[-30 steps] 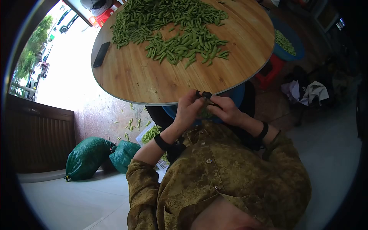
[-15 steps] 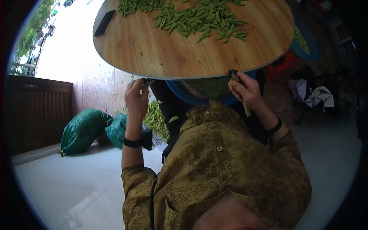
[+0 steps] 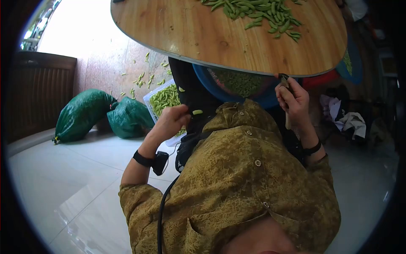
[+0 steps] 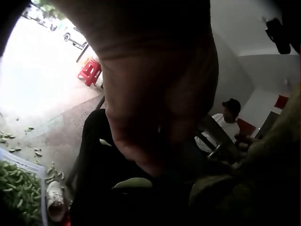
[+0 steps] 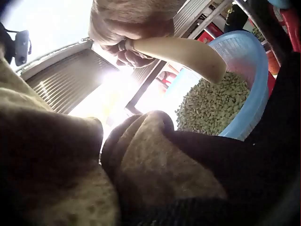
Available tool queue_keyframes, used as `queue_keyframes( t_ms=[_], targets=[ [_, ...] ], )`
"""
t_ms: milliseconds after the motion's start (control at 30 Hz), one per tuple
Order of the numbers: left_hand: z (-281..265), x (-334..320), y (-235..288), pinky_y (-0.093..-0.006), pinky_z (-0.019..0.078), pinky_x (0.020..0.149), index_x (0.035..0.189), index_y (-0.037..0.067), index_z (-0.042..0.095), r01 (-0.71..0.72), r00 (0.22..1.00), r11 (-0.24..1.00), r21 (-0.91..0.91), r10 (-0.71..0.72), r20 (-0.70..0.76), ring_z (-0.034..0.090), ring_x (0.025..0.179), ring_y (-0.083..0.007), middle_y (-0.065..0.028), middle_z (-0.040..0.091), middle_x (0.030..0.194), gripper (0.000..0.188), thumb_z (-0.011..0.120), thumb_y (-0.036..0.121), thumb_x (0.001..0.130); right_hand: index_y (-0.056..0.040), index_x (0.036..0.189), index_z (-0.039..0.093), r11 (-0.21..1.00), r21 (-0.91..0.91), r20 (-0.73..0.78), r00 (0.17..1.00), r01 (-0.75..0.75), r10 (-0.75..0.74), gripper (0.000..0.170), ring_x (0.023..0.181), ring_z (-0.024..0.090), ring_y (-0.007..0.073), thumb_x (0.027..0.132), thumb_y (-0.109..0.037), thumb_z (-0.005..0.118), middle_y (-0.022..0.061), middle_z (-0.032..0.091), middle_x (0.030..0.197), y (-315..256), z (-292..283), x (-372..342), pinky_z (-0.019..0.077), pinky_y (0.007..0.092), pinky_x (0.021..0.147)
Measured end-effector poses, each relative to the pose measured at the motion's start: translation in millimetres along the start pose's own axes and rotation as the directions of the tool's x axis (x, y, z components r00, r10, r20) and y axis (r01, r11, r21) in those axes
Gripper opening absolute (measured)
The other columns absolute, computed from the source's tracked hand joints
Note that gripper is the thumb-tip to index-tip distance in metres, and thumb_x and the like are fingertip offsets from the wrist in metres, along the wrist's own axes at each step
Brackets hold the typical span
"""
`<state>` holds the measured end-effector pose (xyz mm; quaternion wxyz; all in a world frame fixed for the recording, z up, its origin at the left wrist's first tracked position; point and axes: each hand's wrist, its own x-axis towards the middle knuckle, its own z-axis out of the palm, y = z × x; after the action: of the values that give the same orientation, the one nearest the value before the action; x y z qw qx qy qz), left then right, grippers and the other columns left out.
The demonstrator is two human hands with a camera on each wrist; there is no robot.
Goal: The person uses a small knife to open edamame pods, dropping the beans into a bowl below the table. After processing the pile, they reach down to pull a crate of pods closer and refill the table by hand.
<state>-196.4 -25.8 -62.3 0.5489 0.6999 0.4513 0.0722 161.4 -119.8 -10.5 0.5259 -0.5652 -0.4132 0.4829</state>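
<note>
Nearside of the wooden table (image 3: 190,34), the left hand (image 3: 170,121) hangs by a bean pod (image 3: 197,112) (gripping anything? I cannot tell); at the table's edge, the right hand (image 3: 294,100) clasps a pale-handled tool (image 5: 188,54); beneath sits a blue basin (image 3: 204,81), probably for easy reach.

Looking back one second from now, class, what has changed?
The left hand parted from the right hand, moving left and back from the table to near the pod crate; the latter shifted right, still near the table, gripping a pale handle. The green bags stayed put; pods remain on the table.
</note>
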Motion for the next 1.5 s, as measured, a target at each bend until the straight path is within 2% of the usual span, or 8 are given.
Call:
queue_keyframes(
  t_ms=[200, 267, 333, 800, 867, 1067, 1233, 1500],
  targets=[
    [-29, 20, 84, -0.0372, 0.0433, 0.054, 0.084, -0.001, 0.053, -0.252, 0.950, 0.966, 0.056, 0.258, -0.175, 0.056, 0.057, -0.0315, -0.0164, 0.053, 0.061, 0.011, 0.060, 0.006, 0.082, -0.0002, 0.123, 0.053, 1.000, 0.023, 0.014, 1.000, 0.020, -0.020, 0.031, 0.052, 0.042, 0.0025, 0.093, -0.008, 0.051, 0.0011, 0.055, 0.076, 0, 1, 4, 0.0319, 0.0168, 0.044],
    [-31, 45, 128, -0.0299, 0.0422, 0.054, 0.088, -0.003, 0.056, -0.555, 0.757, 0.743, 0.374, 0.637, -0.142, 0.056, 0.058, -0.0195, -0.0104, 0.054, 0.065, 0.011, 0.058, 0.008, 0.086, -0.0002, 0.124, 0.053, 0.999, 0.025, 0.012, 0.999, 0.039, -0.039, 0.031, 0.052, 0.042, 0.0026, 0.094, -0.008, 0.050, 0.0012, 0.055, 0.076, -3, 5, 7, 0.0323, 0.0166, 0.045],
    [-32, 82, 159, -0.0357, 0.0419, 0.055, 0.088, -0.002, 0.056, -0.617, 0.734, 0.711, 0.338, 0.675, -0.081, 0.056, 0.060, -0.0291, -0.0151, 0.055, 0.068, 0.014, 0.059, 0.011, 0.084, 0.0004, 0.126, 0.051, 0.998, 0.043, 0.046, 0.998, 0.048, -0.050, 0.033, 0.053, 0.043, 0.0029, 0.094, -0.008, 0.050, 0.0016, 0.055, 0.077, -3, 5, 10, 0.0337, 0.0165, 0.046],
    [9, 214, 177, -0.0438, 0.0479, 0.065, 0.084, -0.004, 0.061, -0.565, 0.621, 0.483, 0.669, 0.783, -0.041, 0.061, 0.069, -0.0352, -0.0199, 0.062, 0.076, 0.021, 0.062, 0.015, 0.076, 0.0019, 0.131, 0.044, 0.984, 0.154, 0.017, 0.996, 0.089, -0.093, 0.037, 0.053, 0.043, 0.0046, 0.097, -0.012, 0.045, 0.0034, 0.054, 0.076, -14, -8, 19, 0.0338, 0.0189, 0.044],
    [4, 192, 187, -0.0346, 0.0459, 0.053, 0.079, -0.003, 0.061, -0.406, 0.879, 0.882, 0.239, 0.448, -0.161, 0.058, 0.056, -0.0208, -0.0114, 0.060, 0.067, 0.017, 0.062, 0.013, 0.079, 0.0020, 0.134, 0.041, 0.955, 0.296, 0.042, 0.998, 0.025, -0.039, 0.038, 0.052, 0.043, 0.0058, 0.097, -0.010, 0.042, 0.0044, 0.052, 0.076, -21, -4, 25, 0.0348, 0.0197, 0.044],
    [18, 134, 190, -0.0209, 0.0368, 0.045, 0.084, -0.001, 0.064, -0.298, 0.935, 0.829, -0.473, 0.353, 0.030, 0.052, 0.052, -0.0064, -0.0024, 0.061, 0.068, 0.014, 0.062, 0.013, 0.086, -0.0011, 0.135, 0.039, 0.862, 0.502, 0.166, 0.986, -0.067, -0.020, 0.038, 0.051, 0.043, 0.0072, 0.098, -0.012, 0.041, 0.0061, 0.051, 0.076, -24, 12, 39, 0.0356, 0.0200, 0.044],
    [33, 124, 188, -0.0212, 0.0369, 0.044, 0.090, 0.000, 0.059, -0.200, 0.952, 0.791, -0.578, 0.297, 0.077, 0.052, 0.052, -0.0092, -0.0041, 0.062, 0.072, 0.009, 0.061, 0.009, 0.087, -0.0028, 0.111, 0.050, 0.809, 0.579, 0.242, 0.969, -0.104, -0.048, 0.019, 0.051, 0.043, 0.0058, 0.098, -0.015, 0.044, 0.0032, 0.052, 0.076, -29, 19, 35, 0.0345, 0.0190, 0.042],
    [48, 124, 178, -0.0200, 0.0386, 0.048, 0.105, 0.000, 0.062, -0.344, 0.906, 0.719, -0.604, 0.423, -0.011, 0.052, 0.056, -0.0063, -0.0009, 0.060, 0.073, 0.018, 0.060, 0.009, 0.089, -0.0017, 0.126, 0.043, 0.821, 0.565, 0.253, 0.964, -0.074, -0.087, 0.030, 0.051, 0.042, 0.0061, 0.098, -0.013, 0.040, 0.0038, 0.051, 0.076, -35, 13, 26, 0.0350, 0.0191, 0.043]
  ],
)
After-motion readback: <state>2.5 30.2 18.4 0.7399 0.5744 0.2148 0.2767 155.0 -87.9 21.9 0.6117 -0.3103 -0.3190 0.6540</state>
